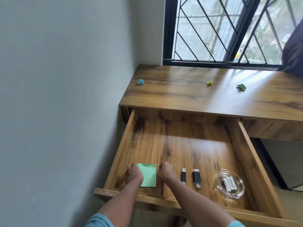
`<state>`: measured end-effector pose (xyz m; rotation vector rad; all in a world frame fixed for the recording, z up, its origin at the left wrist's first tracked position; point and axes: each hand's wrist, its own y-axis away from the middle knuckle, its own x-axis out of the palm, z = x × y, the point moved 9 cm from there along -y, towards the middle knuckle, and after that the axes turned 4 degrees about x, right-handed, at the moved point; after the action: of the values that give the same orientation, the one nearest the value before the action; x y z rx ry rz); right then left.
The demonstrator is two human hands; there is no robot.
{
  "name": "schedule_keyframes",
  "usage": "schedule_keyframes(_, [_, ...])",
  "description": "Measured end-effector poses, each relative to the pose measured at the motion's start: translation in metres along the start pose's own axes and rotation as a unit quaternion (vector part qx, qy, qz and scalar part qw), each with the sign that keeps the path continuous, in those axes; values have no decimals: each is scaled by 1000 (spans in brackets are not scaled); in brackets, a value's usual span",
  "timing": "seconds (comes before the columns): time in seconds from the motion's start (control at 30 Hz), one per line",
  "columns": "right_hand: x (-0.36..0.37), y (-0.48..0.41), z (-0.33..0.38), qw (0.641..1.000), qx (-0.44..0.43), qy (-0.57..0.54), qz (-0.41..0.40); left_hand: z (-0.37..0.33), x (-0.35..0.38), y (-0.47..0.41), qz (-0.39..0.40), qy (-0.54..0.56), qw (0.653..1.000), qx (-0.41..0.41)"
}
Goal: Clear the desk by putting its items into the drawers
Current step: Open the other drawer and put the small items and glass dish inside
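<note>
The wide wooden drawer [255, 163] stands pulled out below the desk top [188, 95]. A green paper pad [150, 176] lies flat on the drawer floor at front left. My left hand [133, 175] rests on the pad's left edge, fingers curled. My right hand [164, 172] sits at its right edge, fingers closed; whether it pinches the pad I cannot tell. Two black USB sticks [183, 176] [196, 177] lie to the right. A glass ashtray [230, 183] holds small batteries. On the desk lie three crumpled papers: blue [140, 81], yellow [210, 82], green [241, 87].
A grey wall runs along the left of the desk and drawer. A barred window [213, 30] sits behind the desk. A dark curtain [293, 51] hangs at the right edge. A second closed drawer front [275, 130] is to the right.
</note>
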<state>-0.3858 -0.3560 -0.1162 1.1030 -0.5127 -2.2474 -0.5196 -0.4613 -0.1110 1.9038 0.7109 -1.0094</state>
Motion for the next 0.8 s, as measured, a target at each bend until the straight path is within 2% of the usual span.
schedule_keyframes(0.37, [-62, 41, -45, 991, 21, -2, -130, -7, -23, 22, -61, 43, 997, -1])
schedule_keyframes(0.57, [-98, 69, -73, 975, 63, -11, -214, -9, -27, 49, -75, 24, 997, 6])
schedule_keyframes(0.67, [-107, 92, -84, 972, 62, 18, -225, -10, -27, 66, -101, 11, 994, 30])
schedule_keyframes(0.8, [-119, 131, -106, 944, 66, 61, -317, -7, -25, 101, -173, 1, 984, 42])
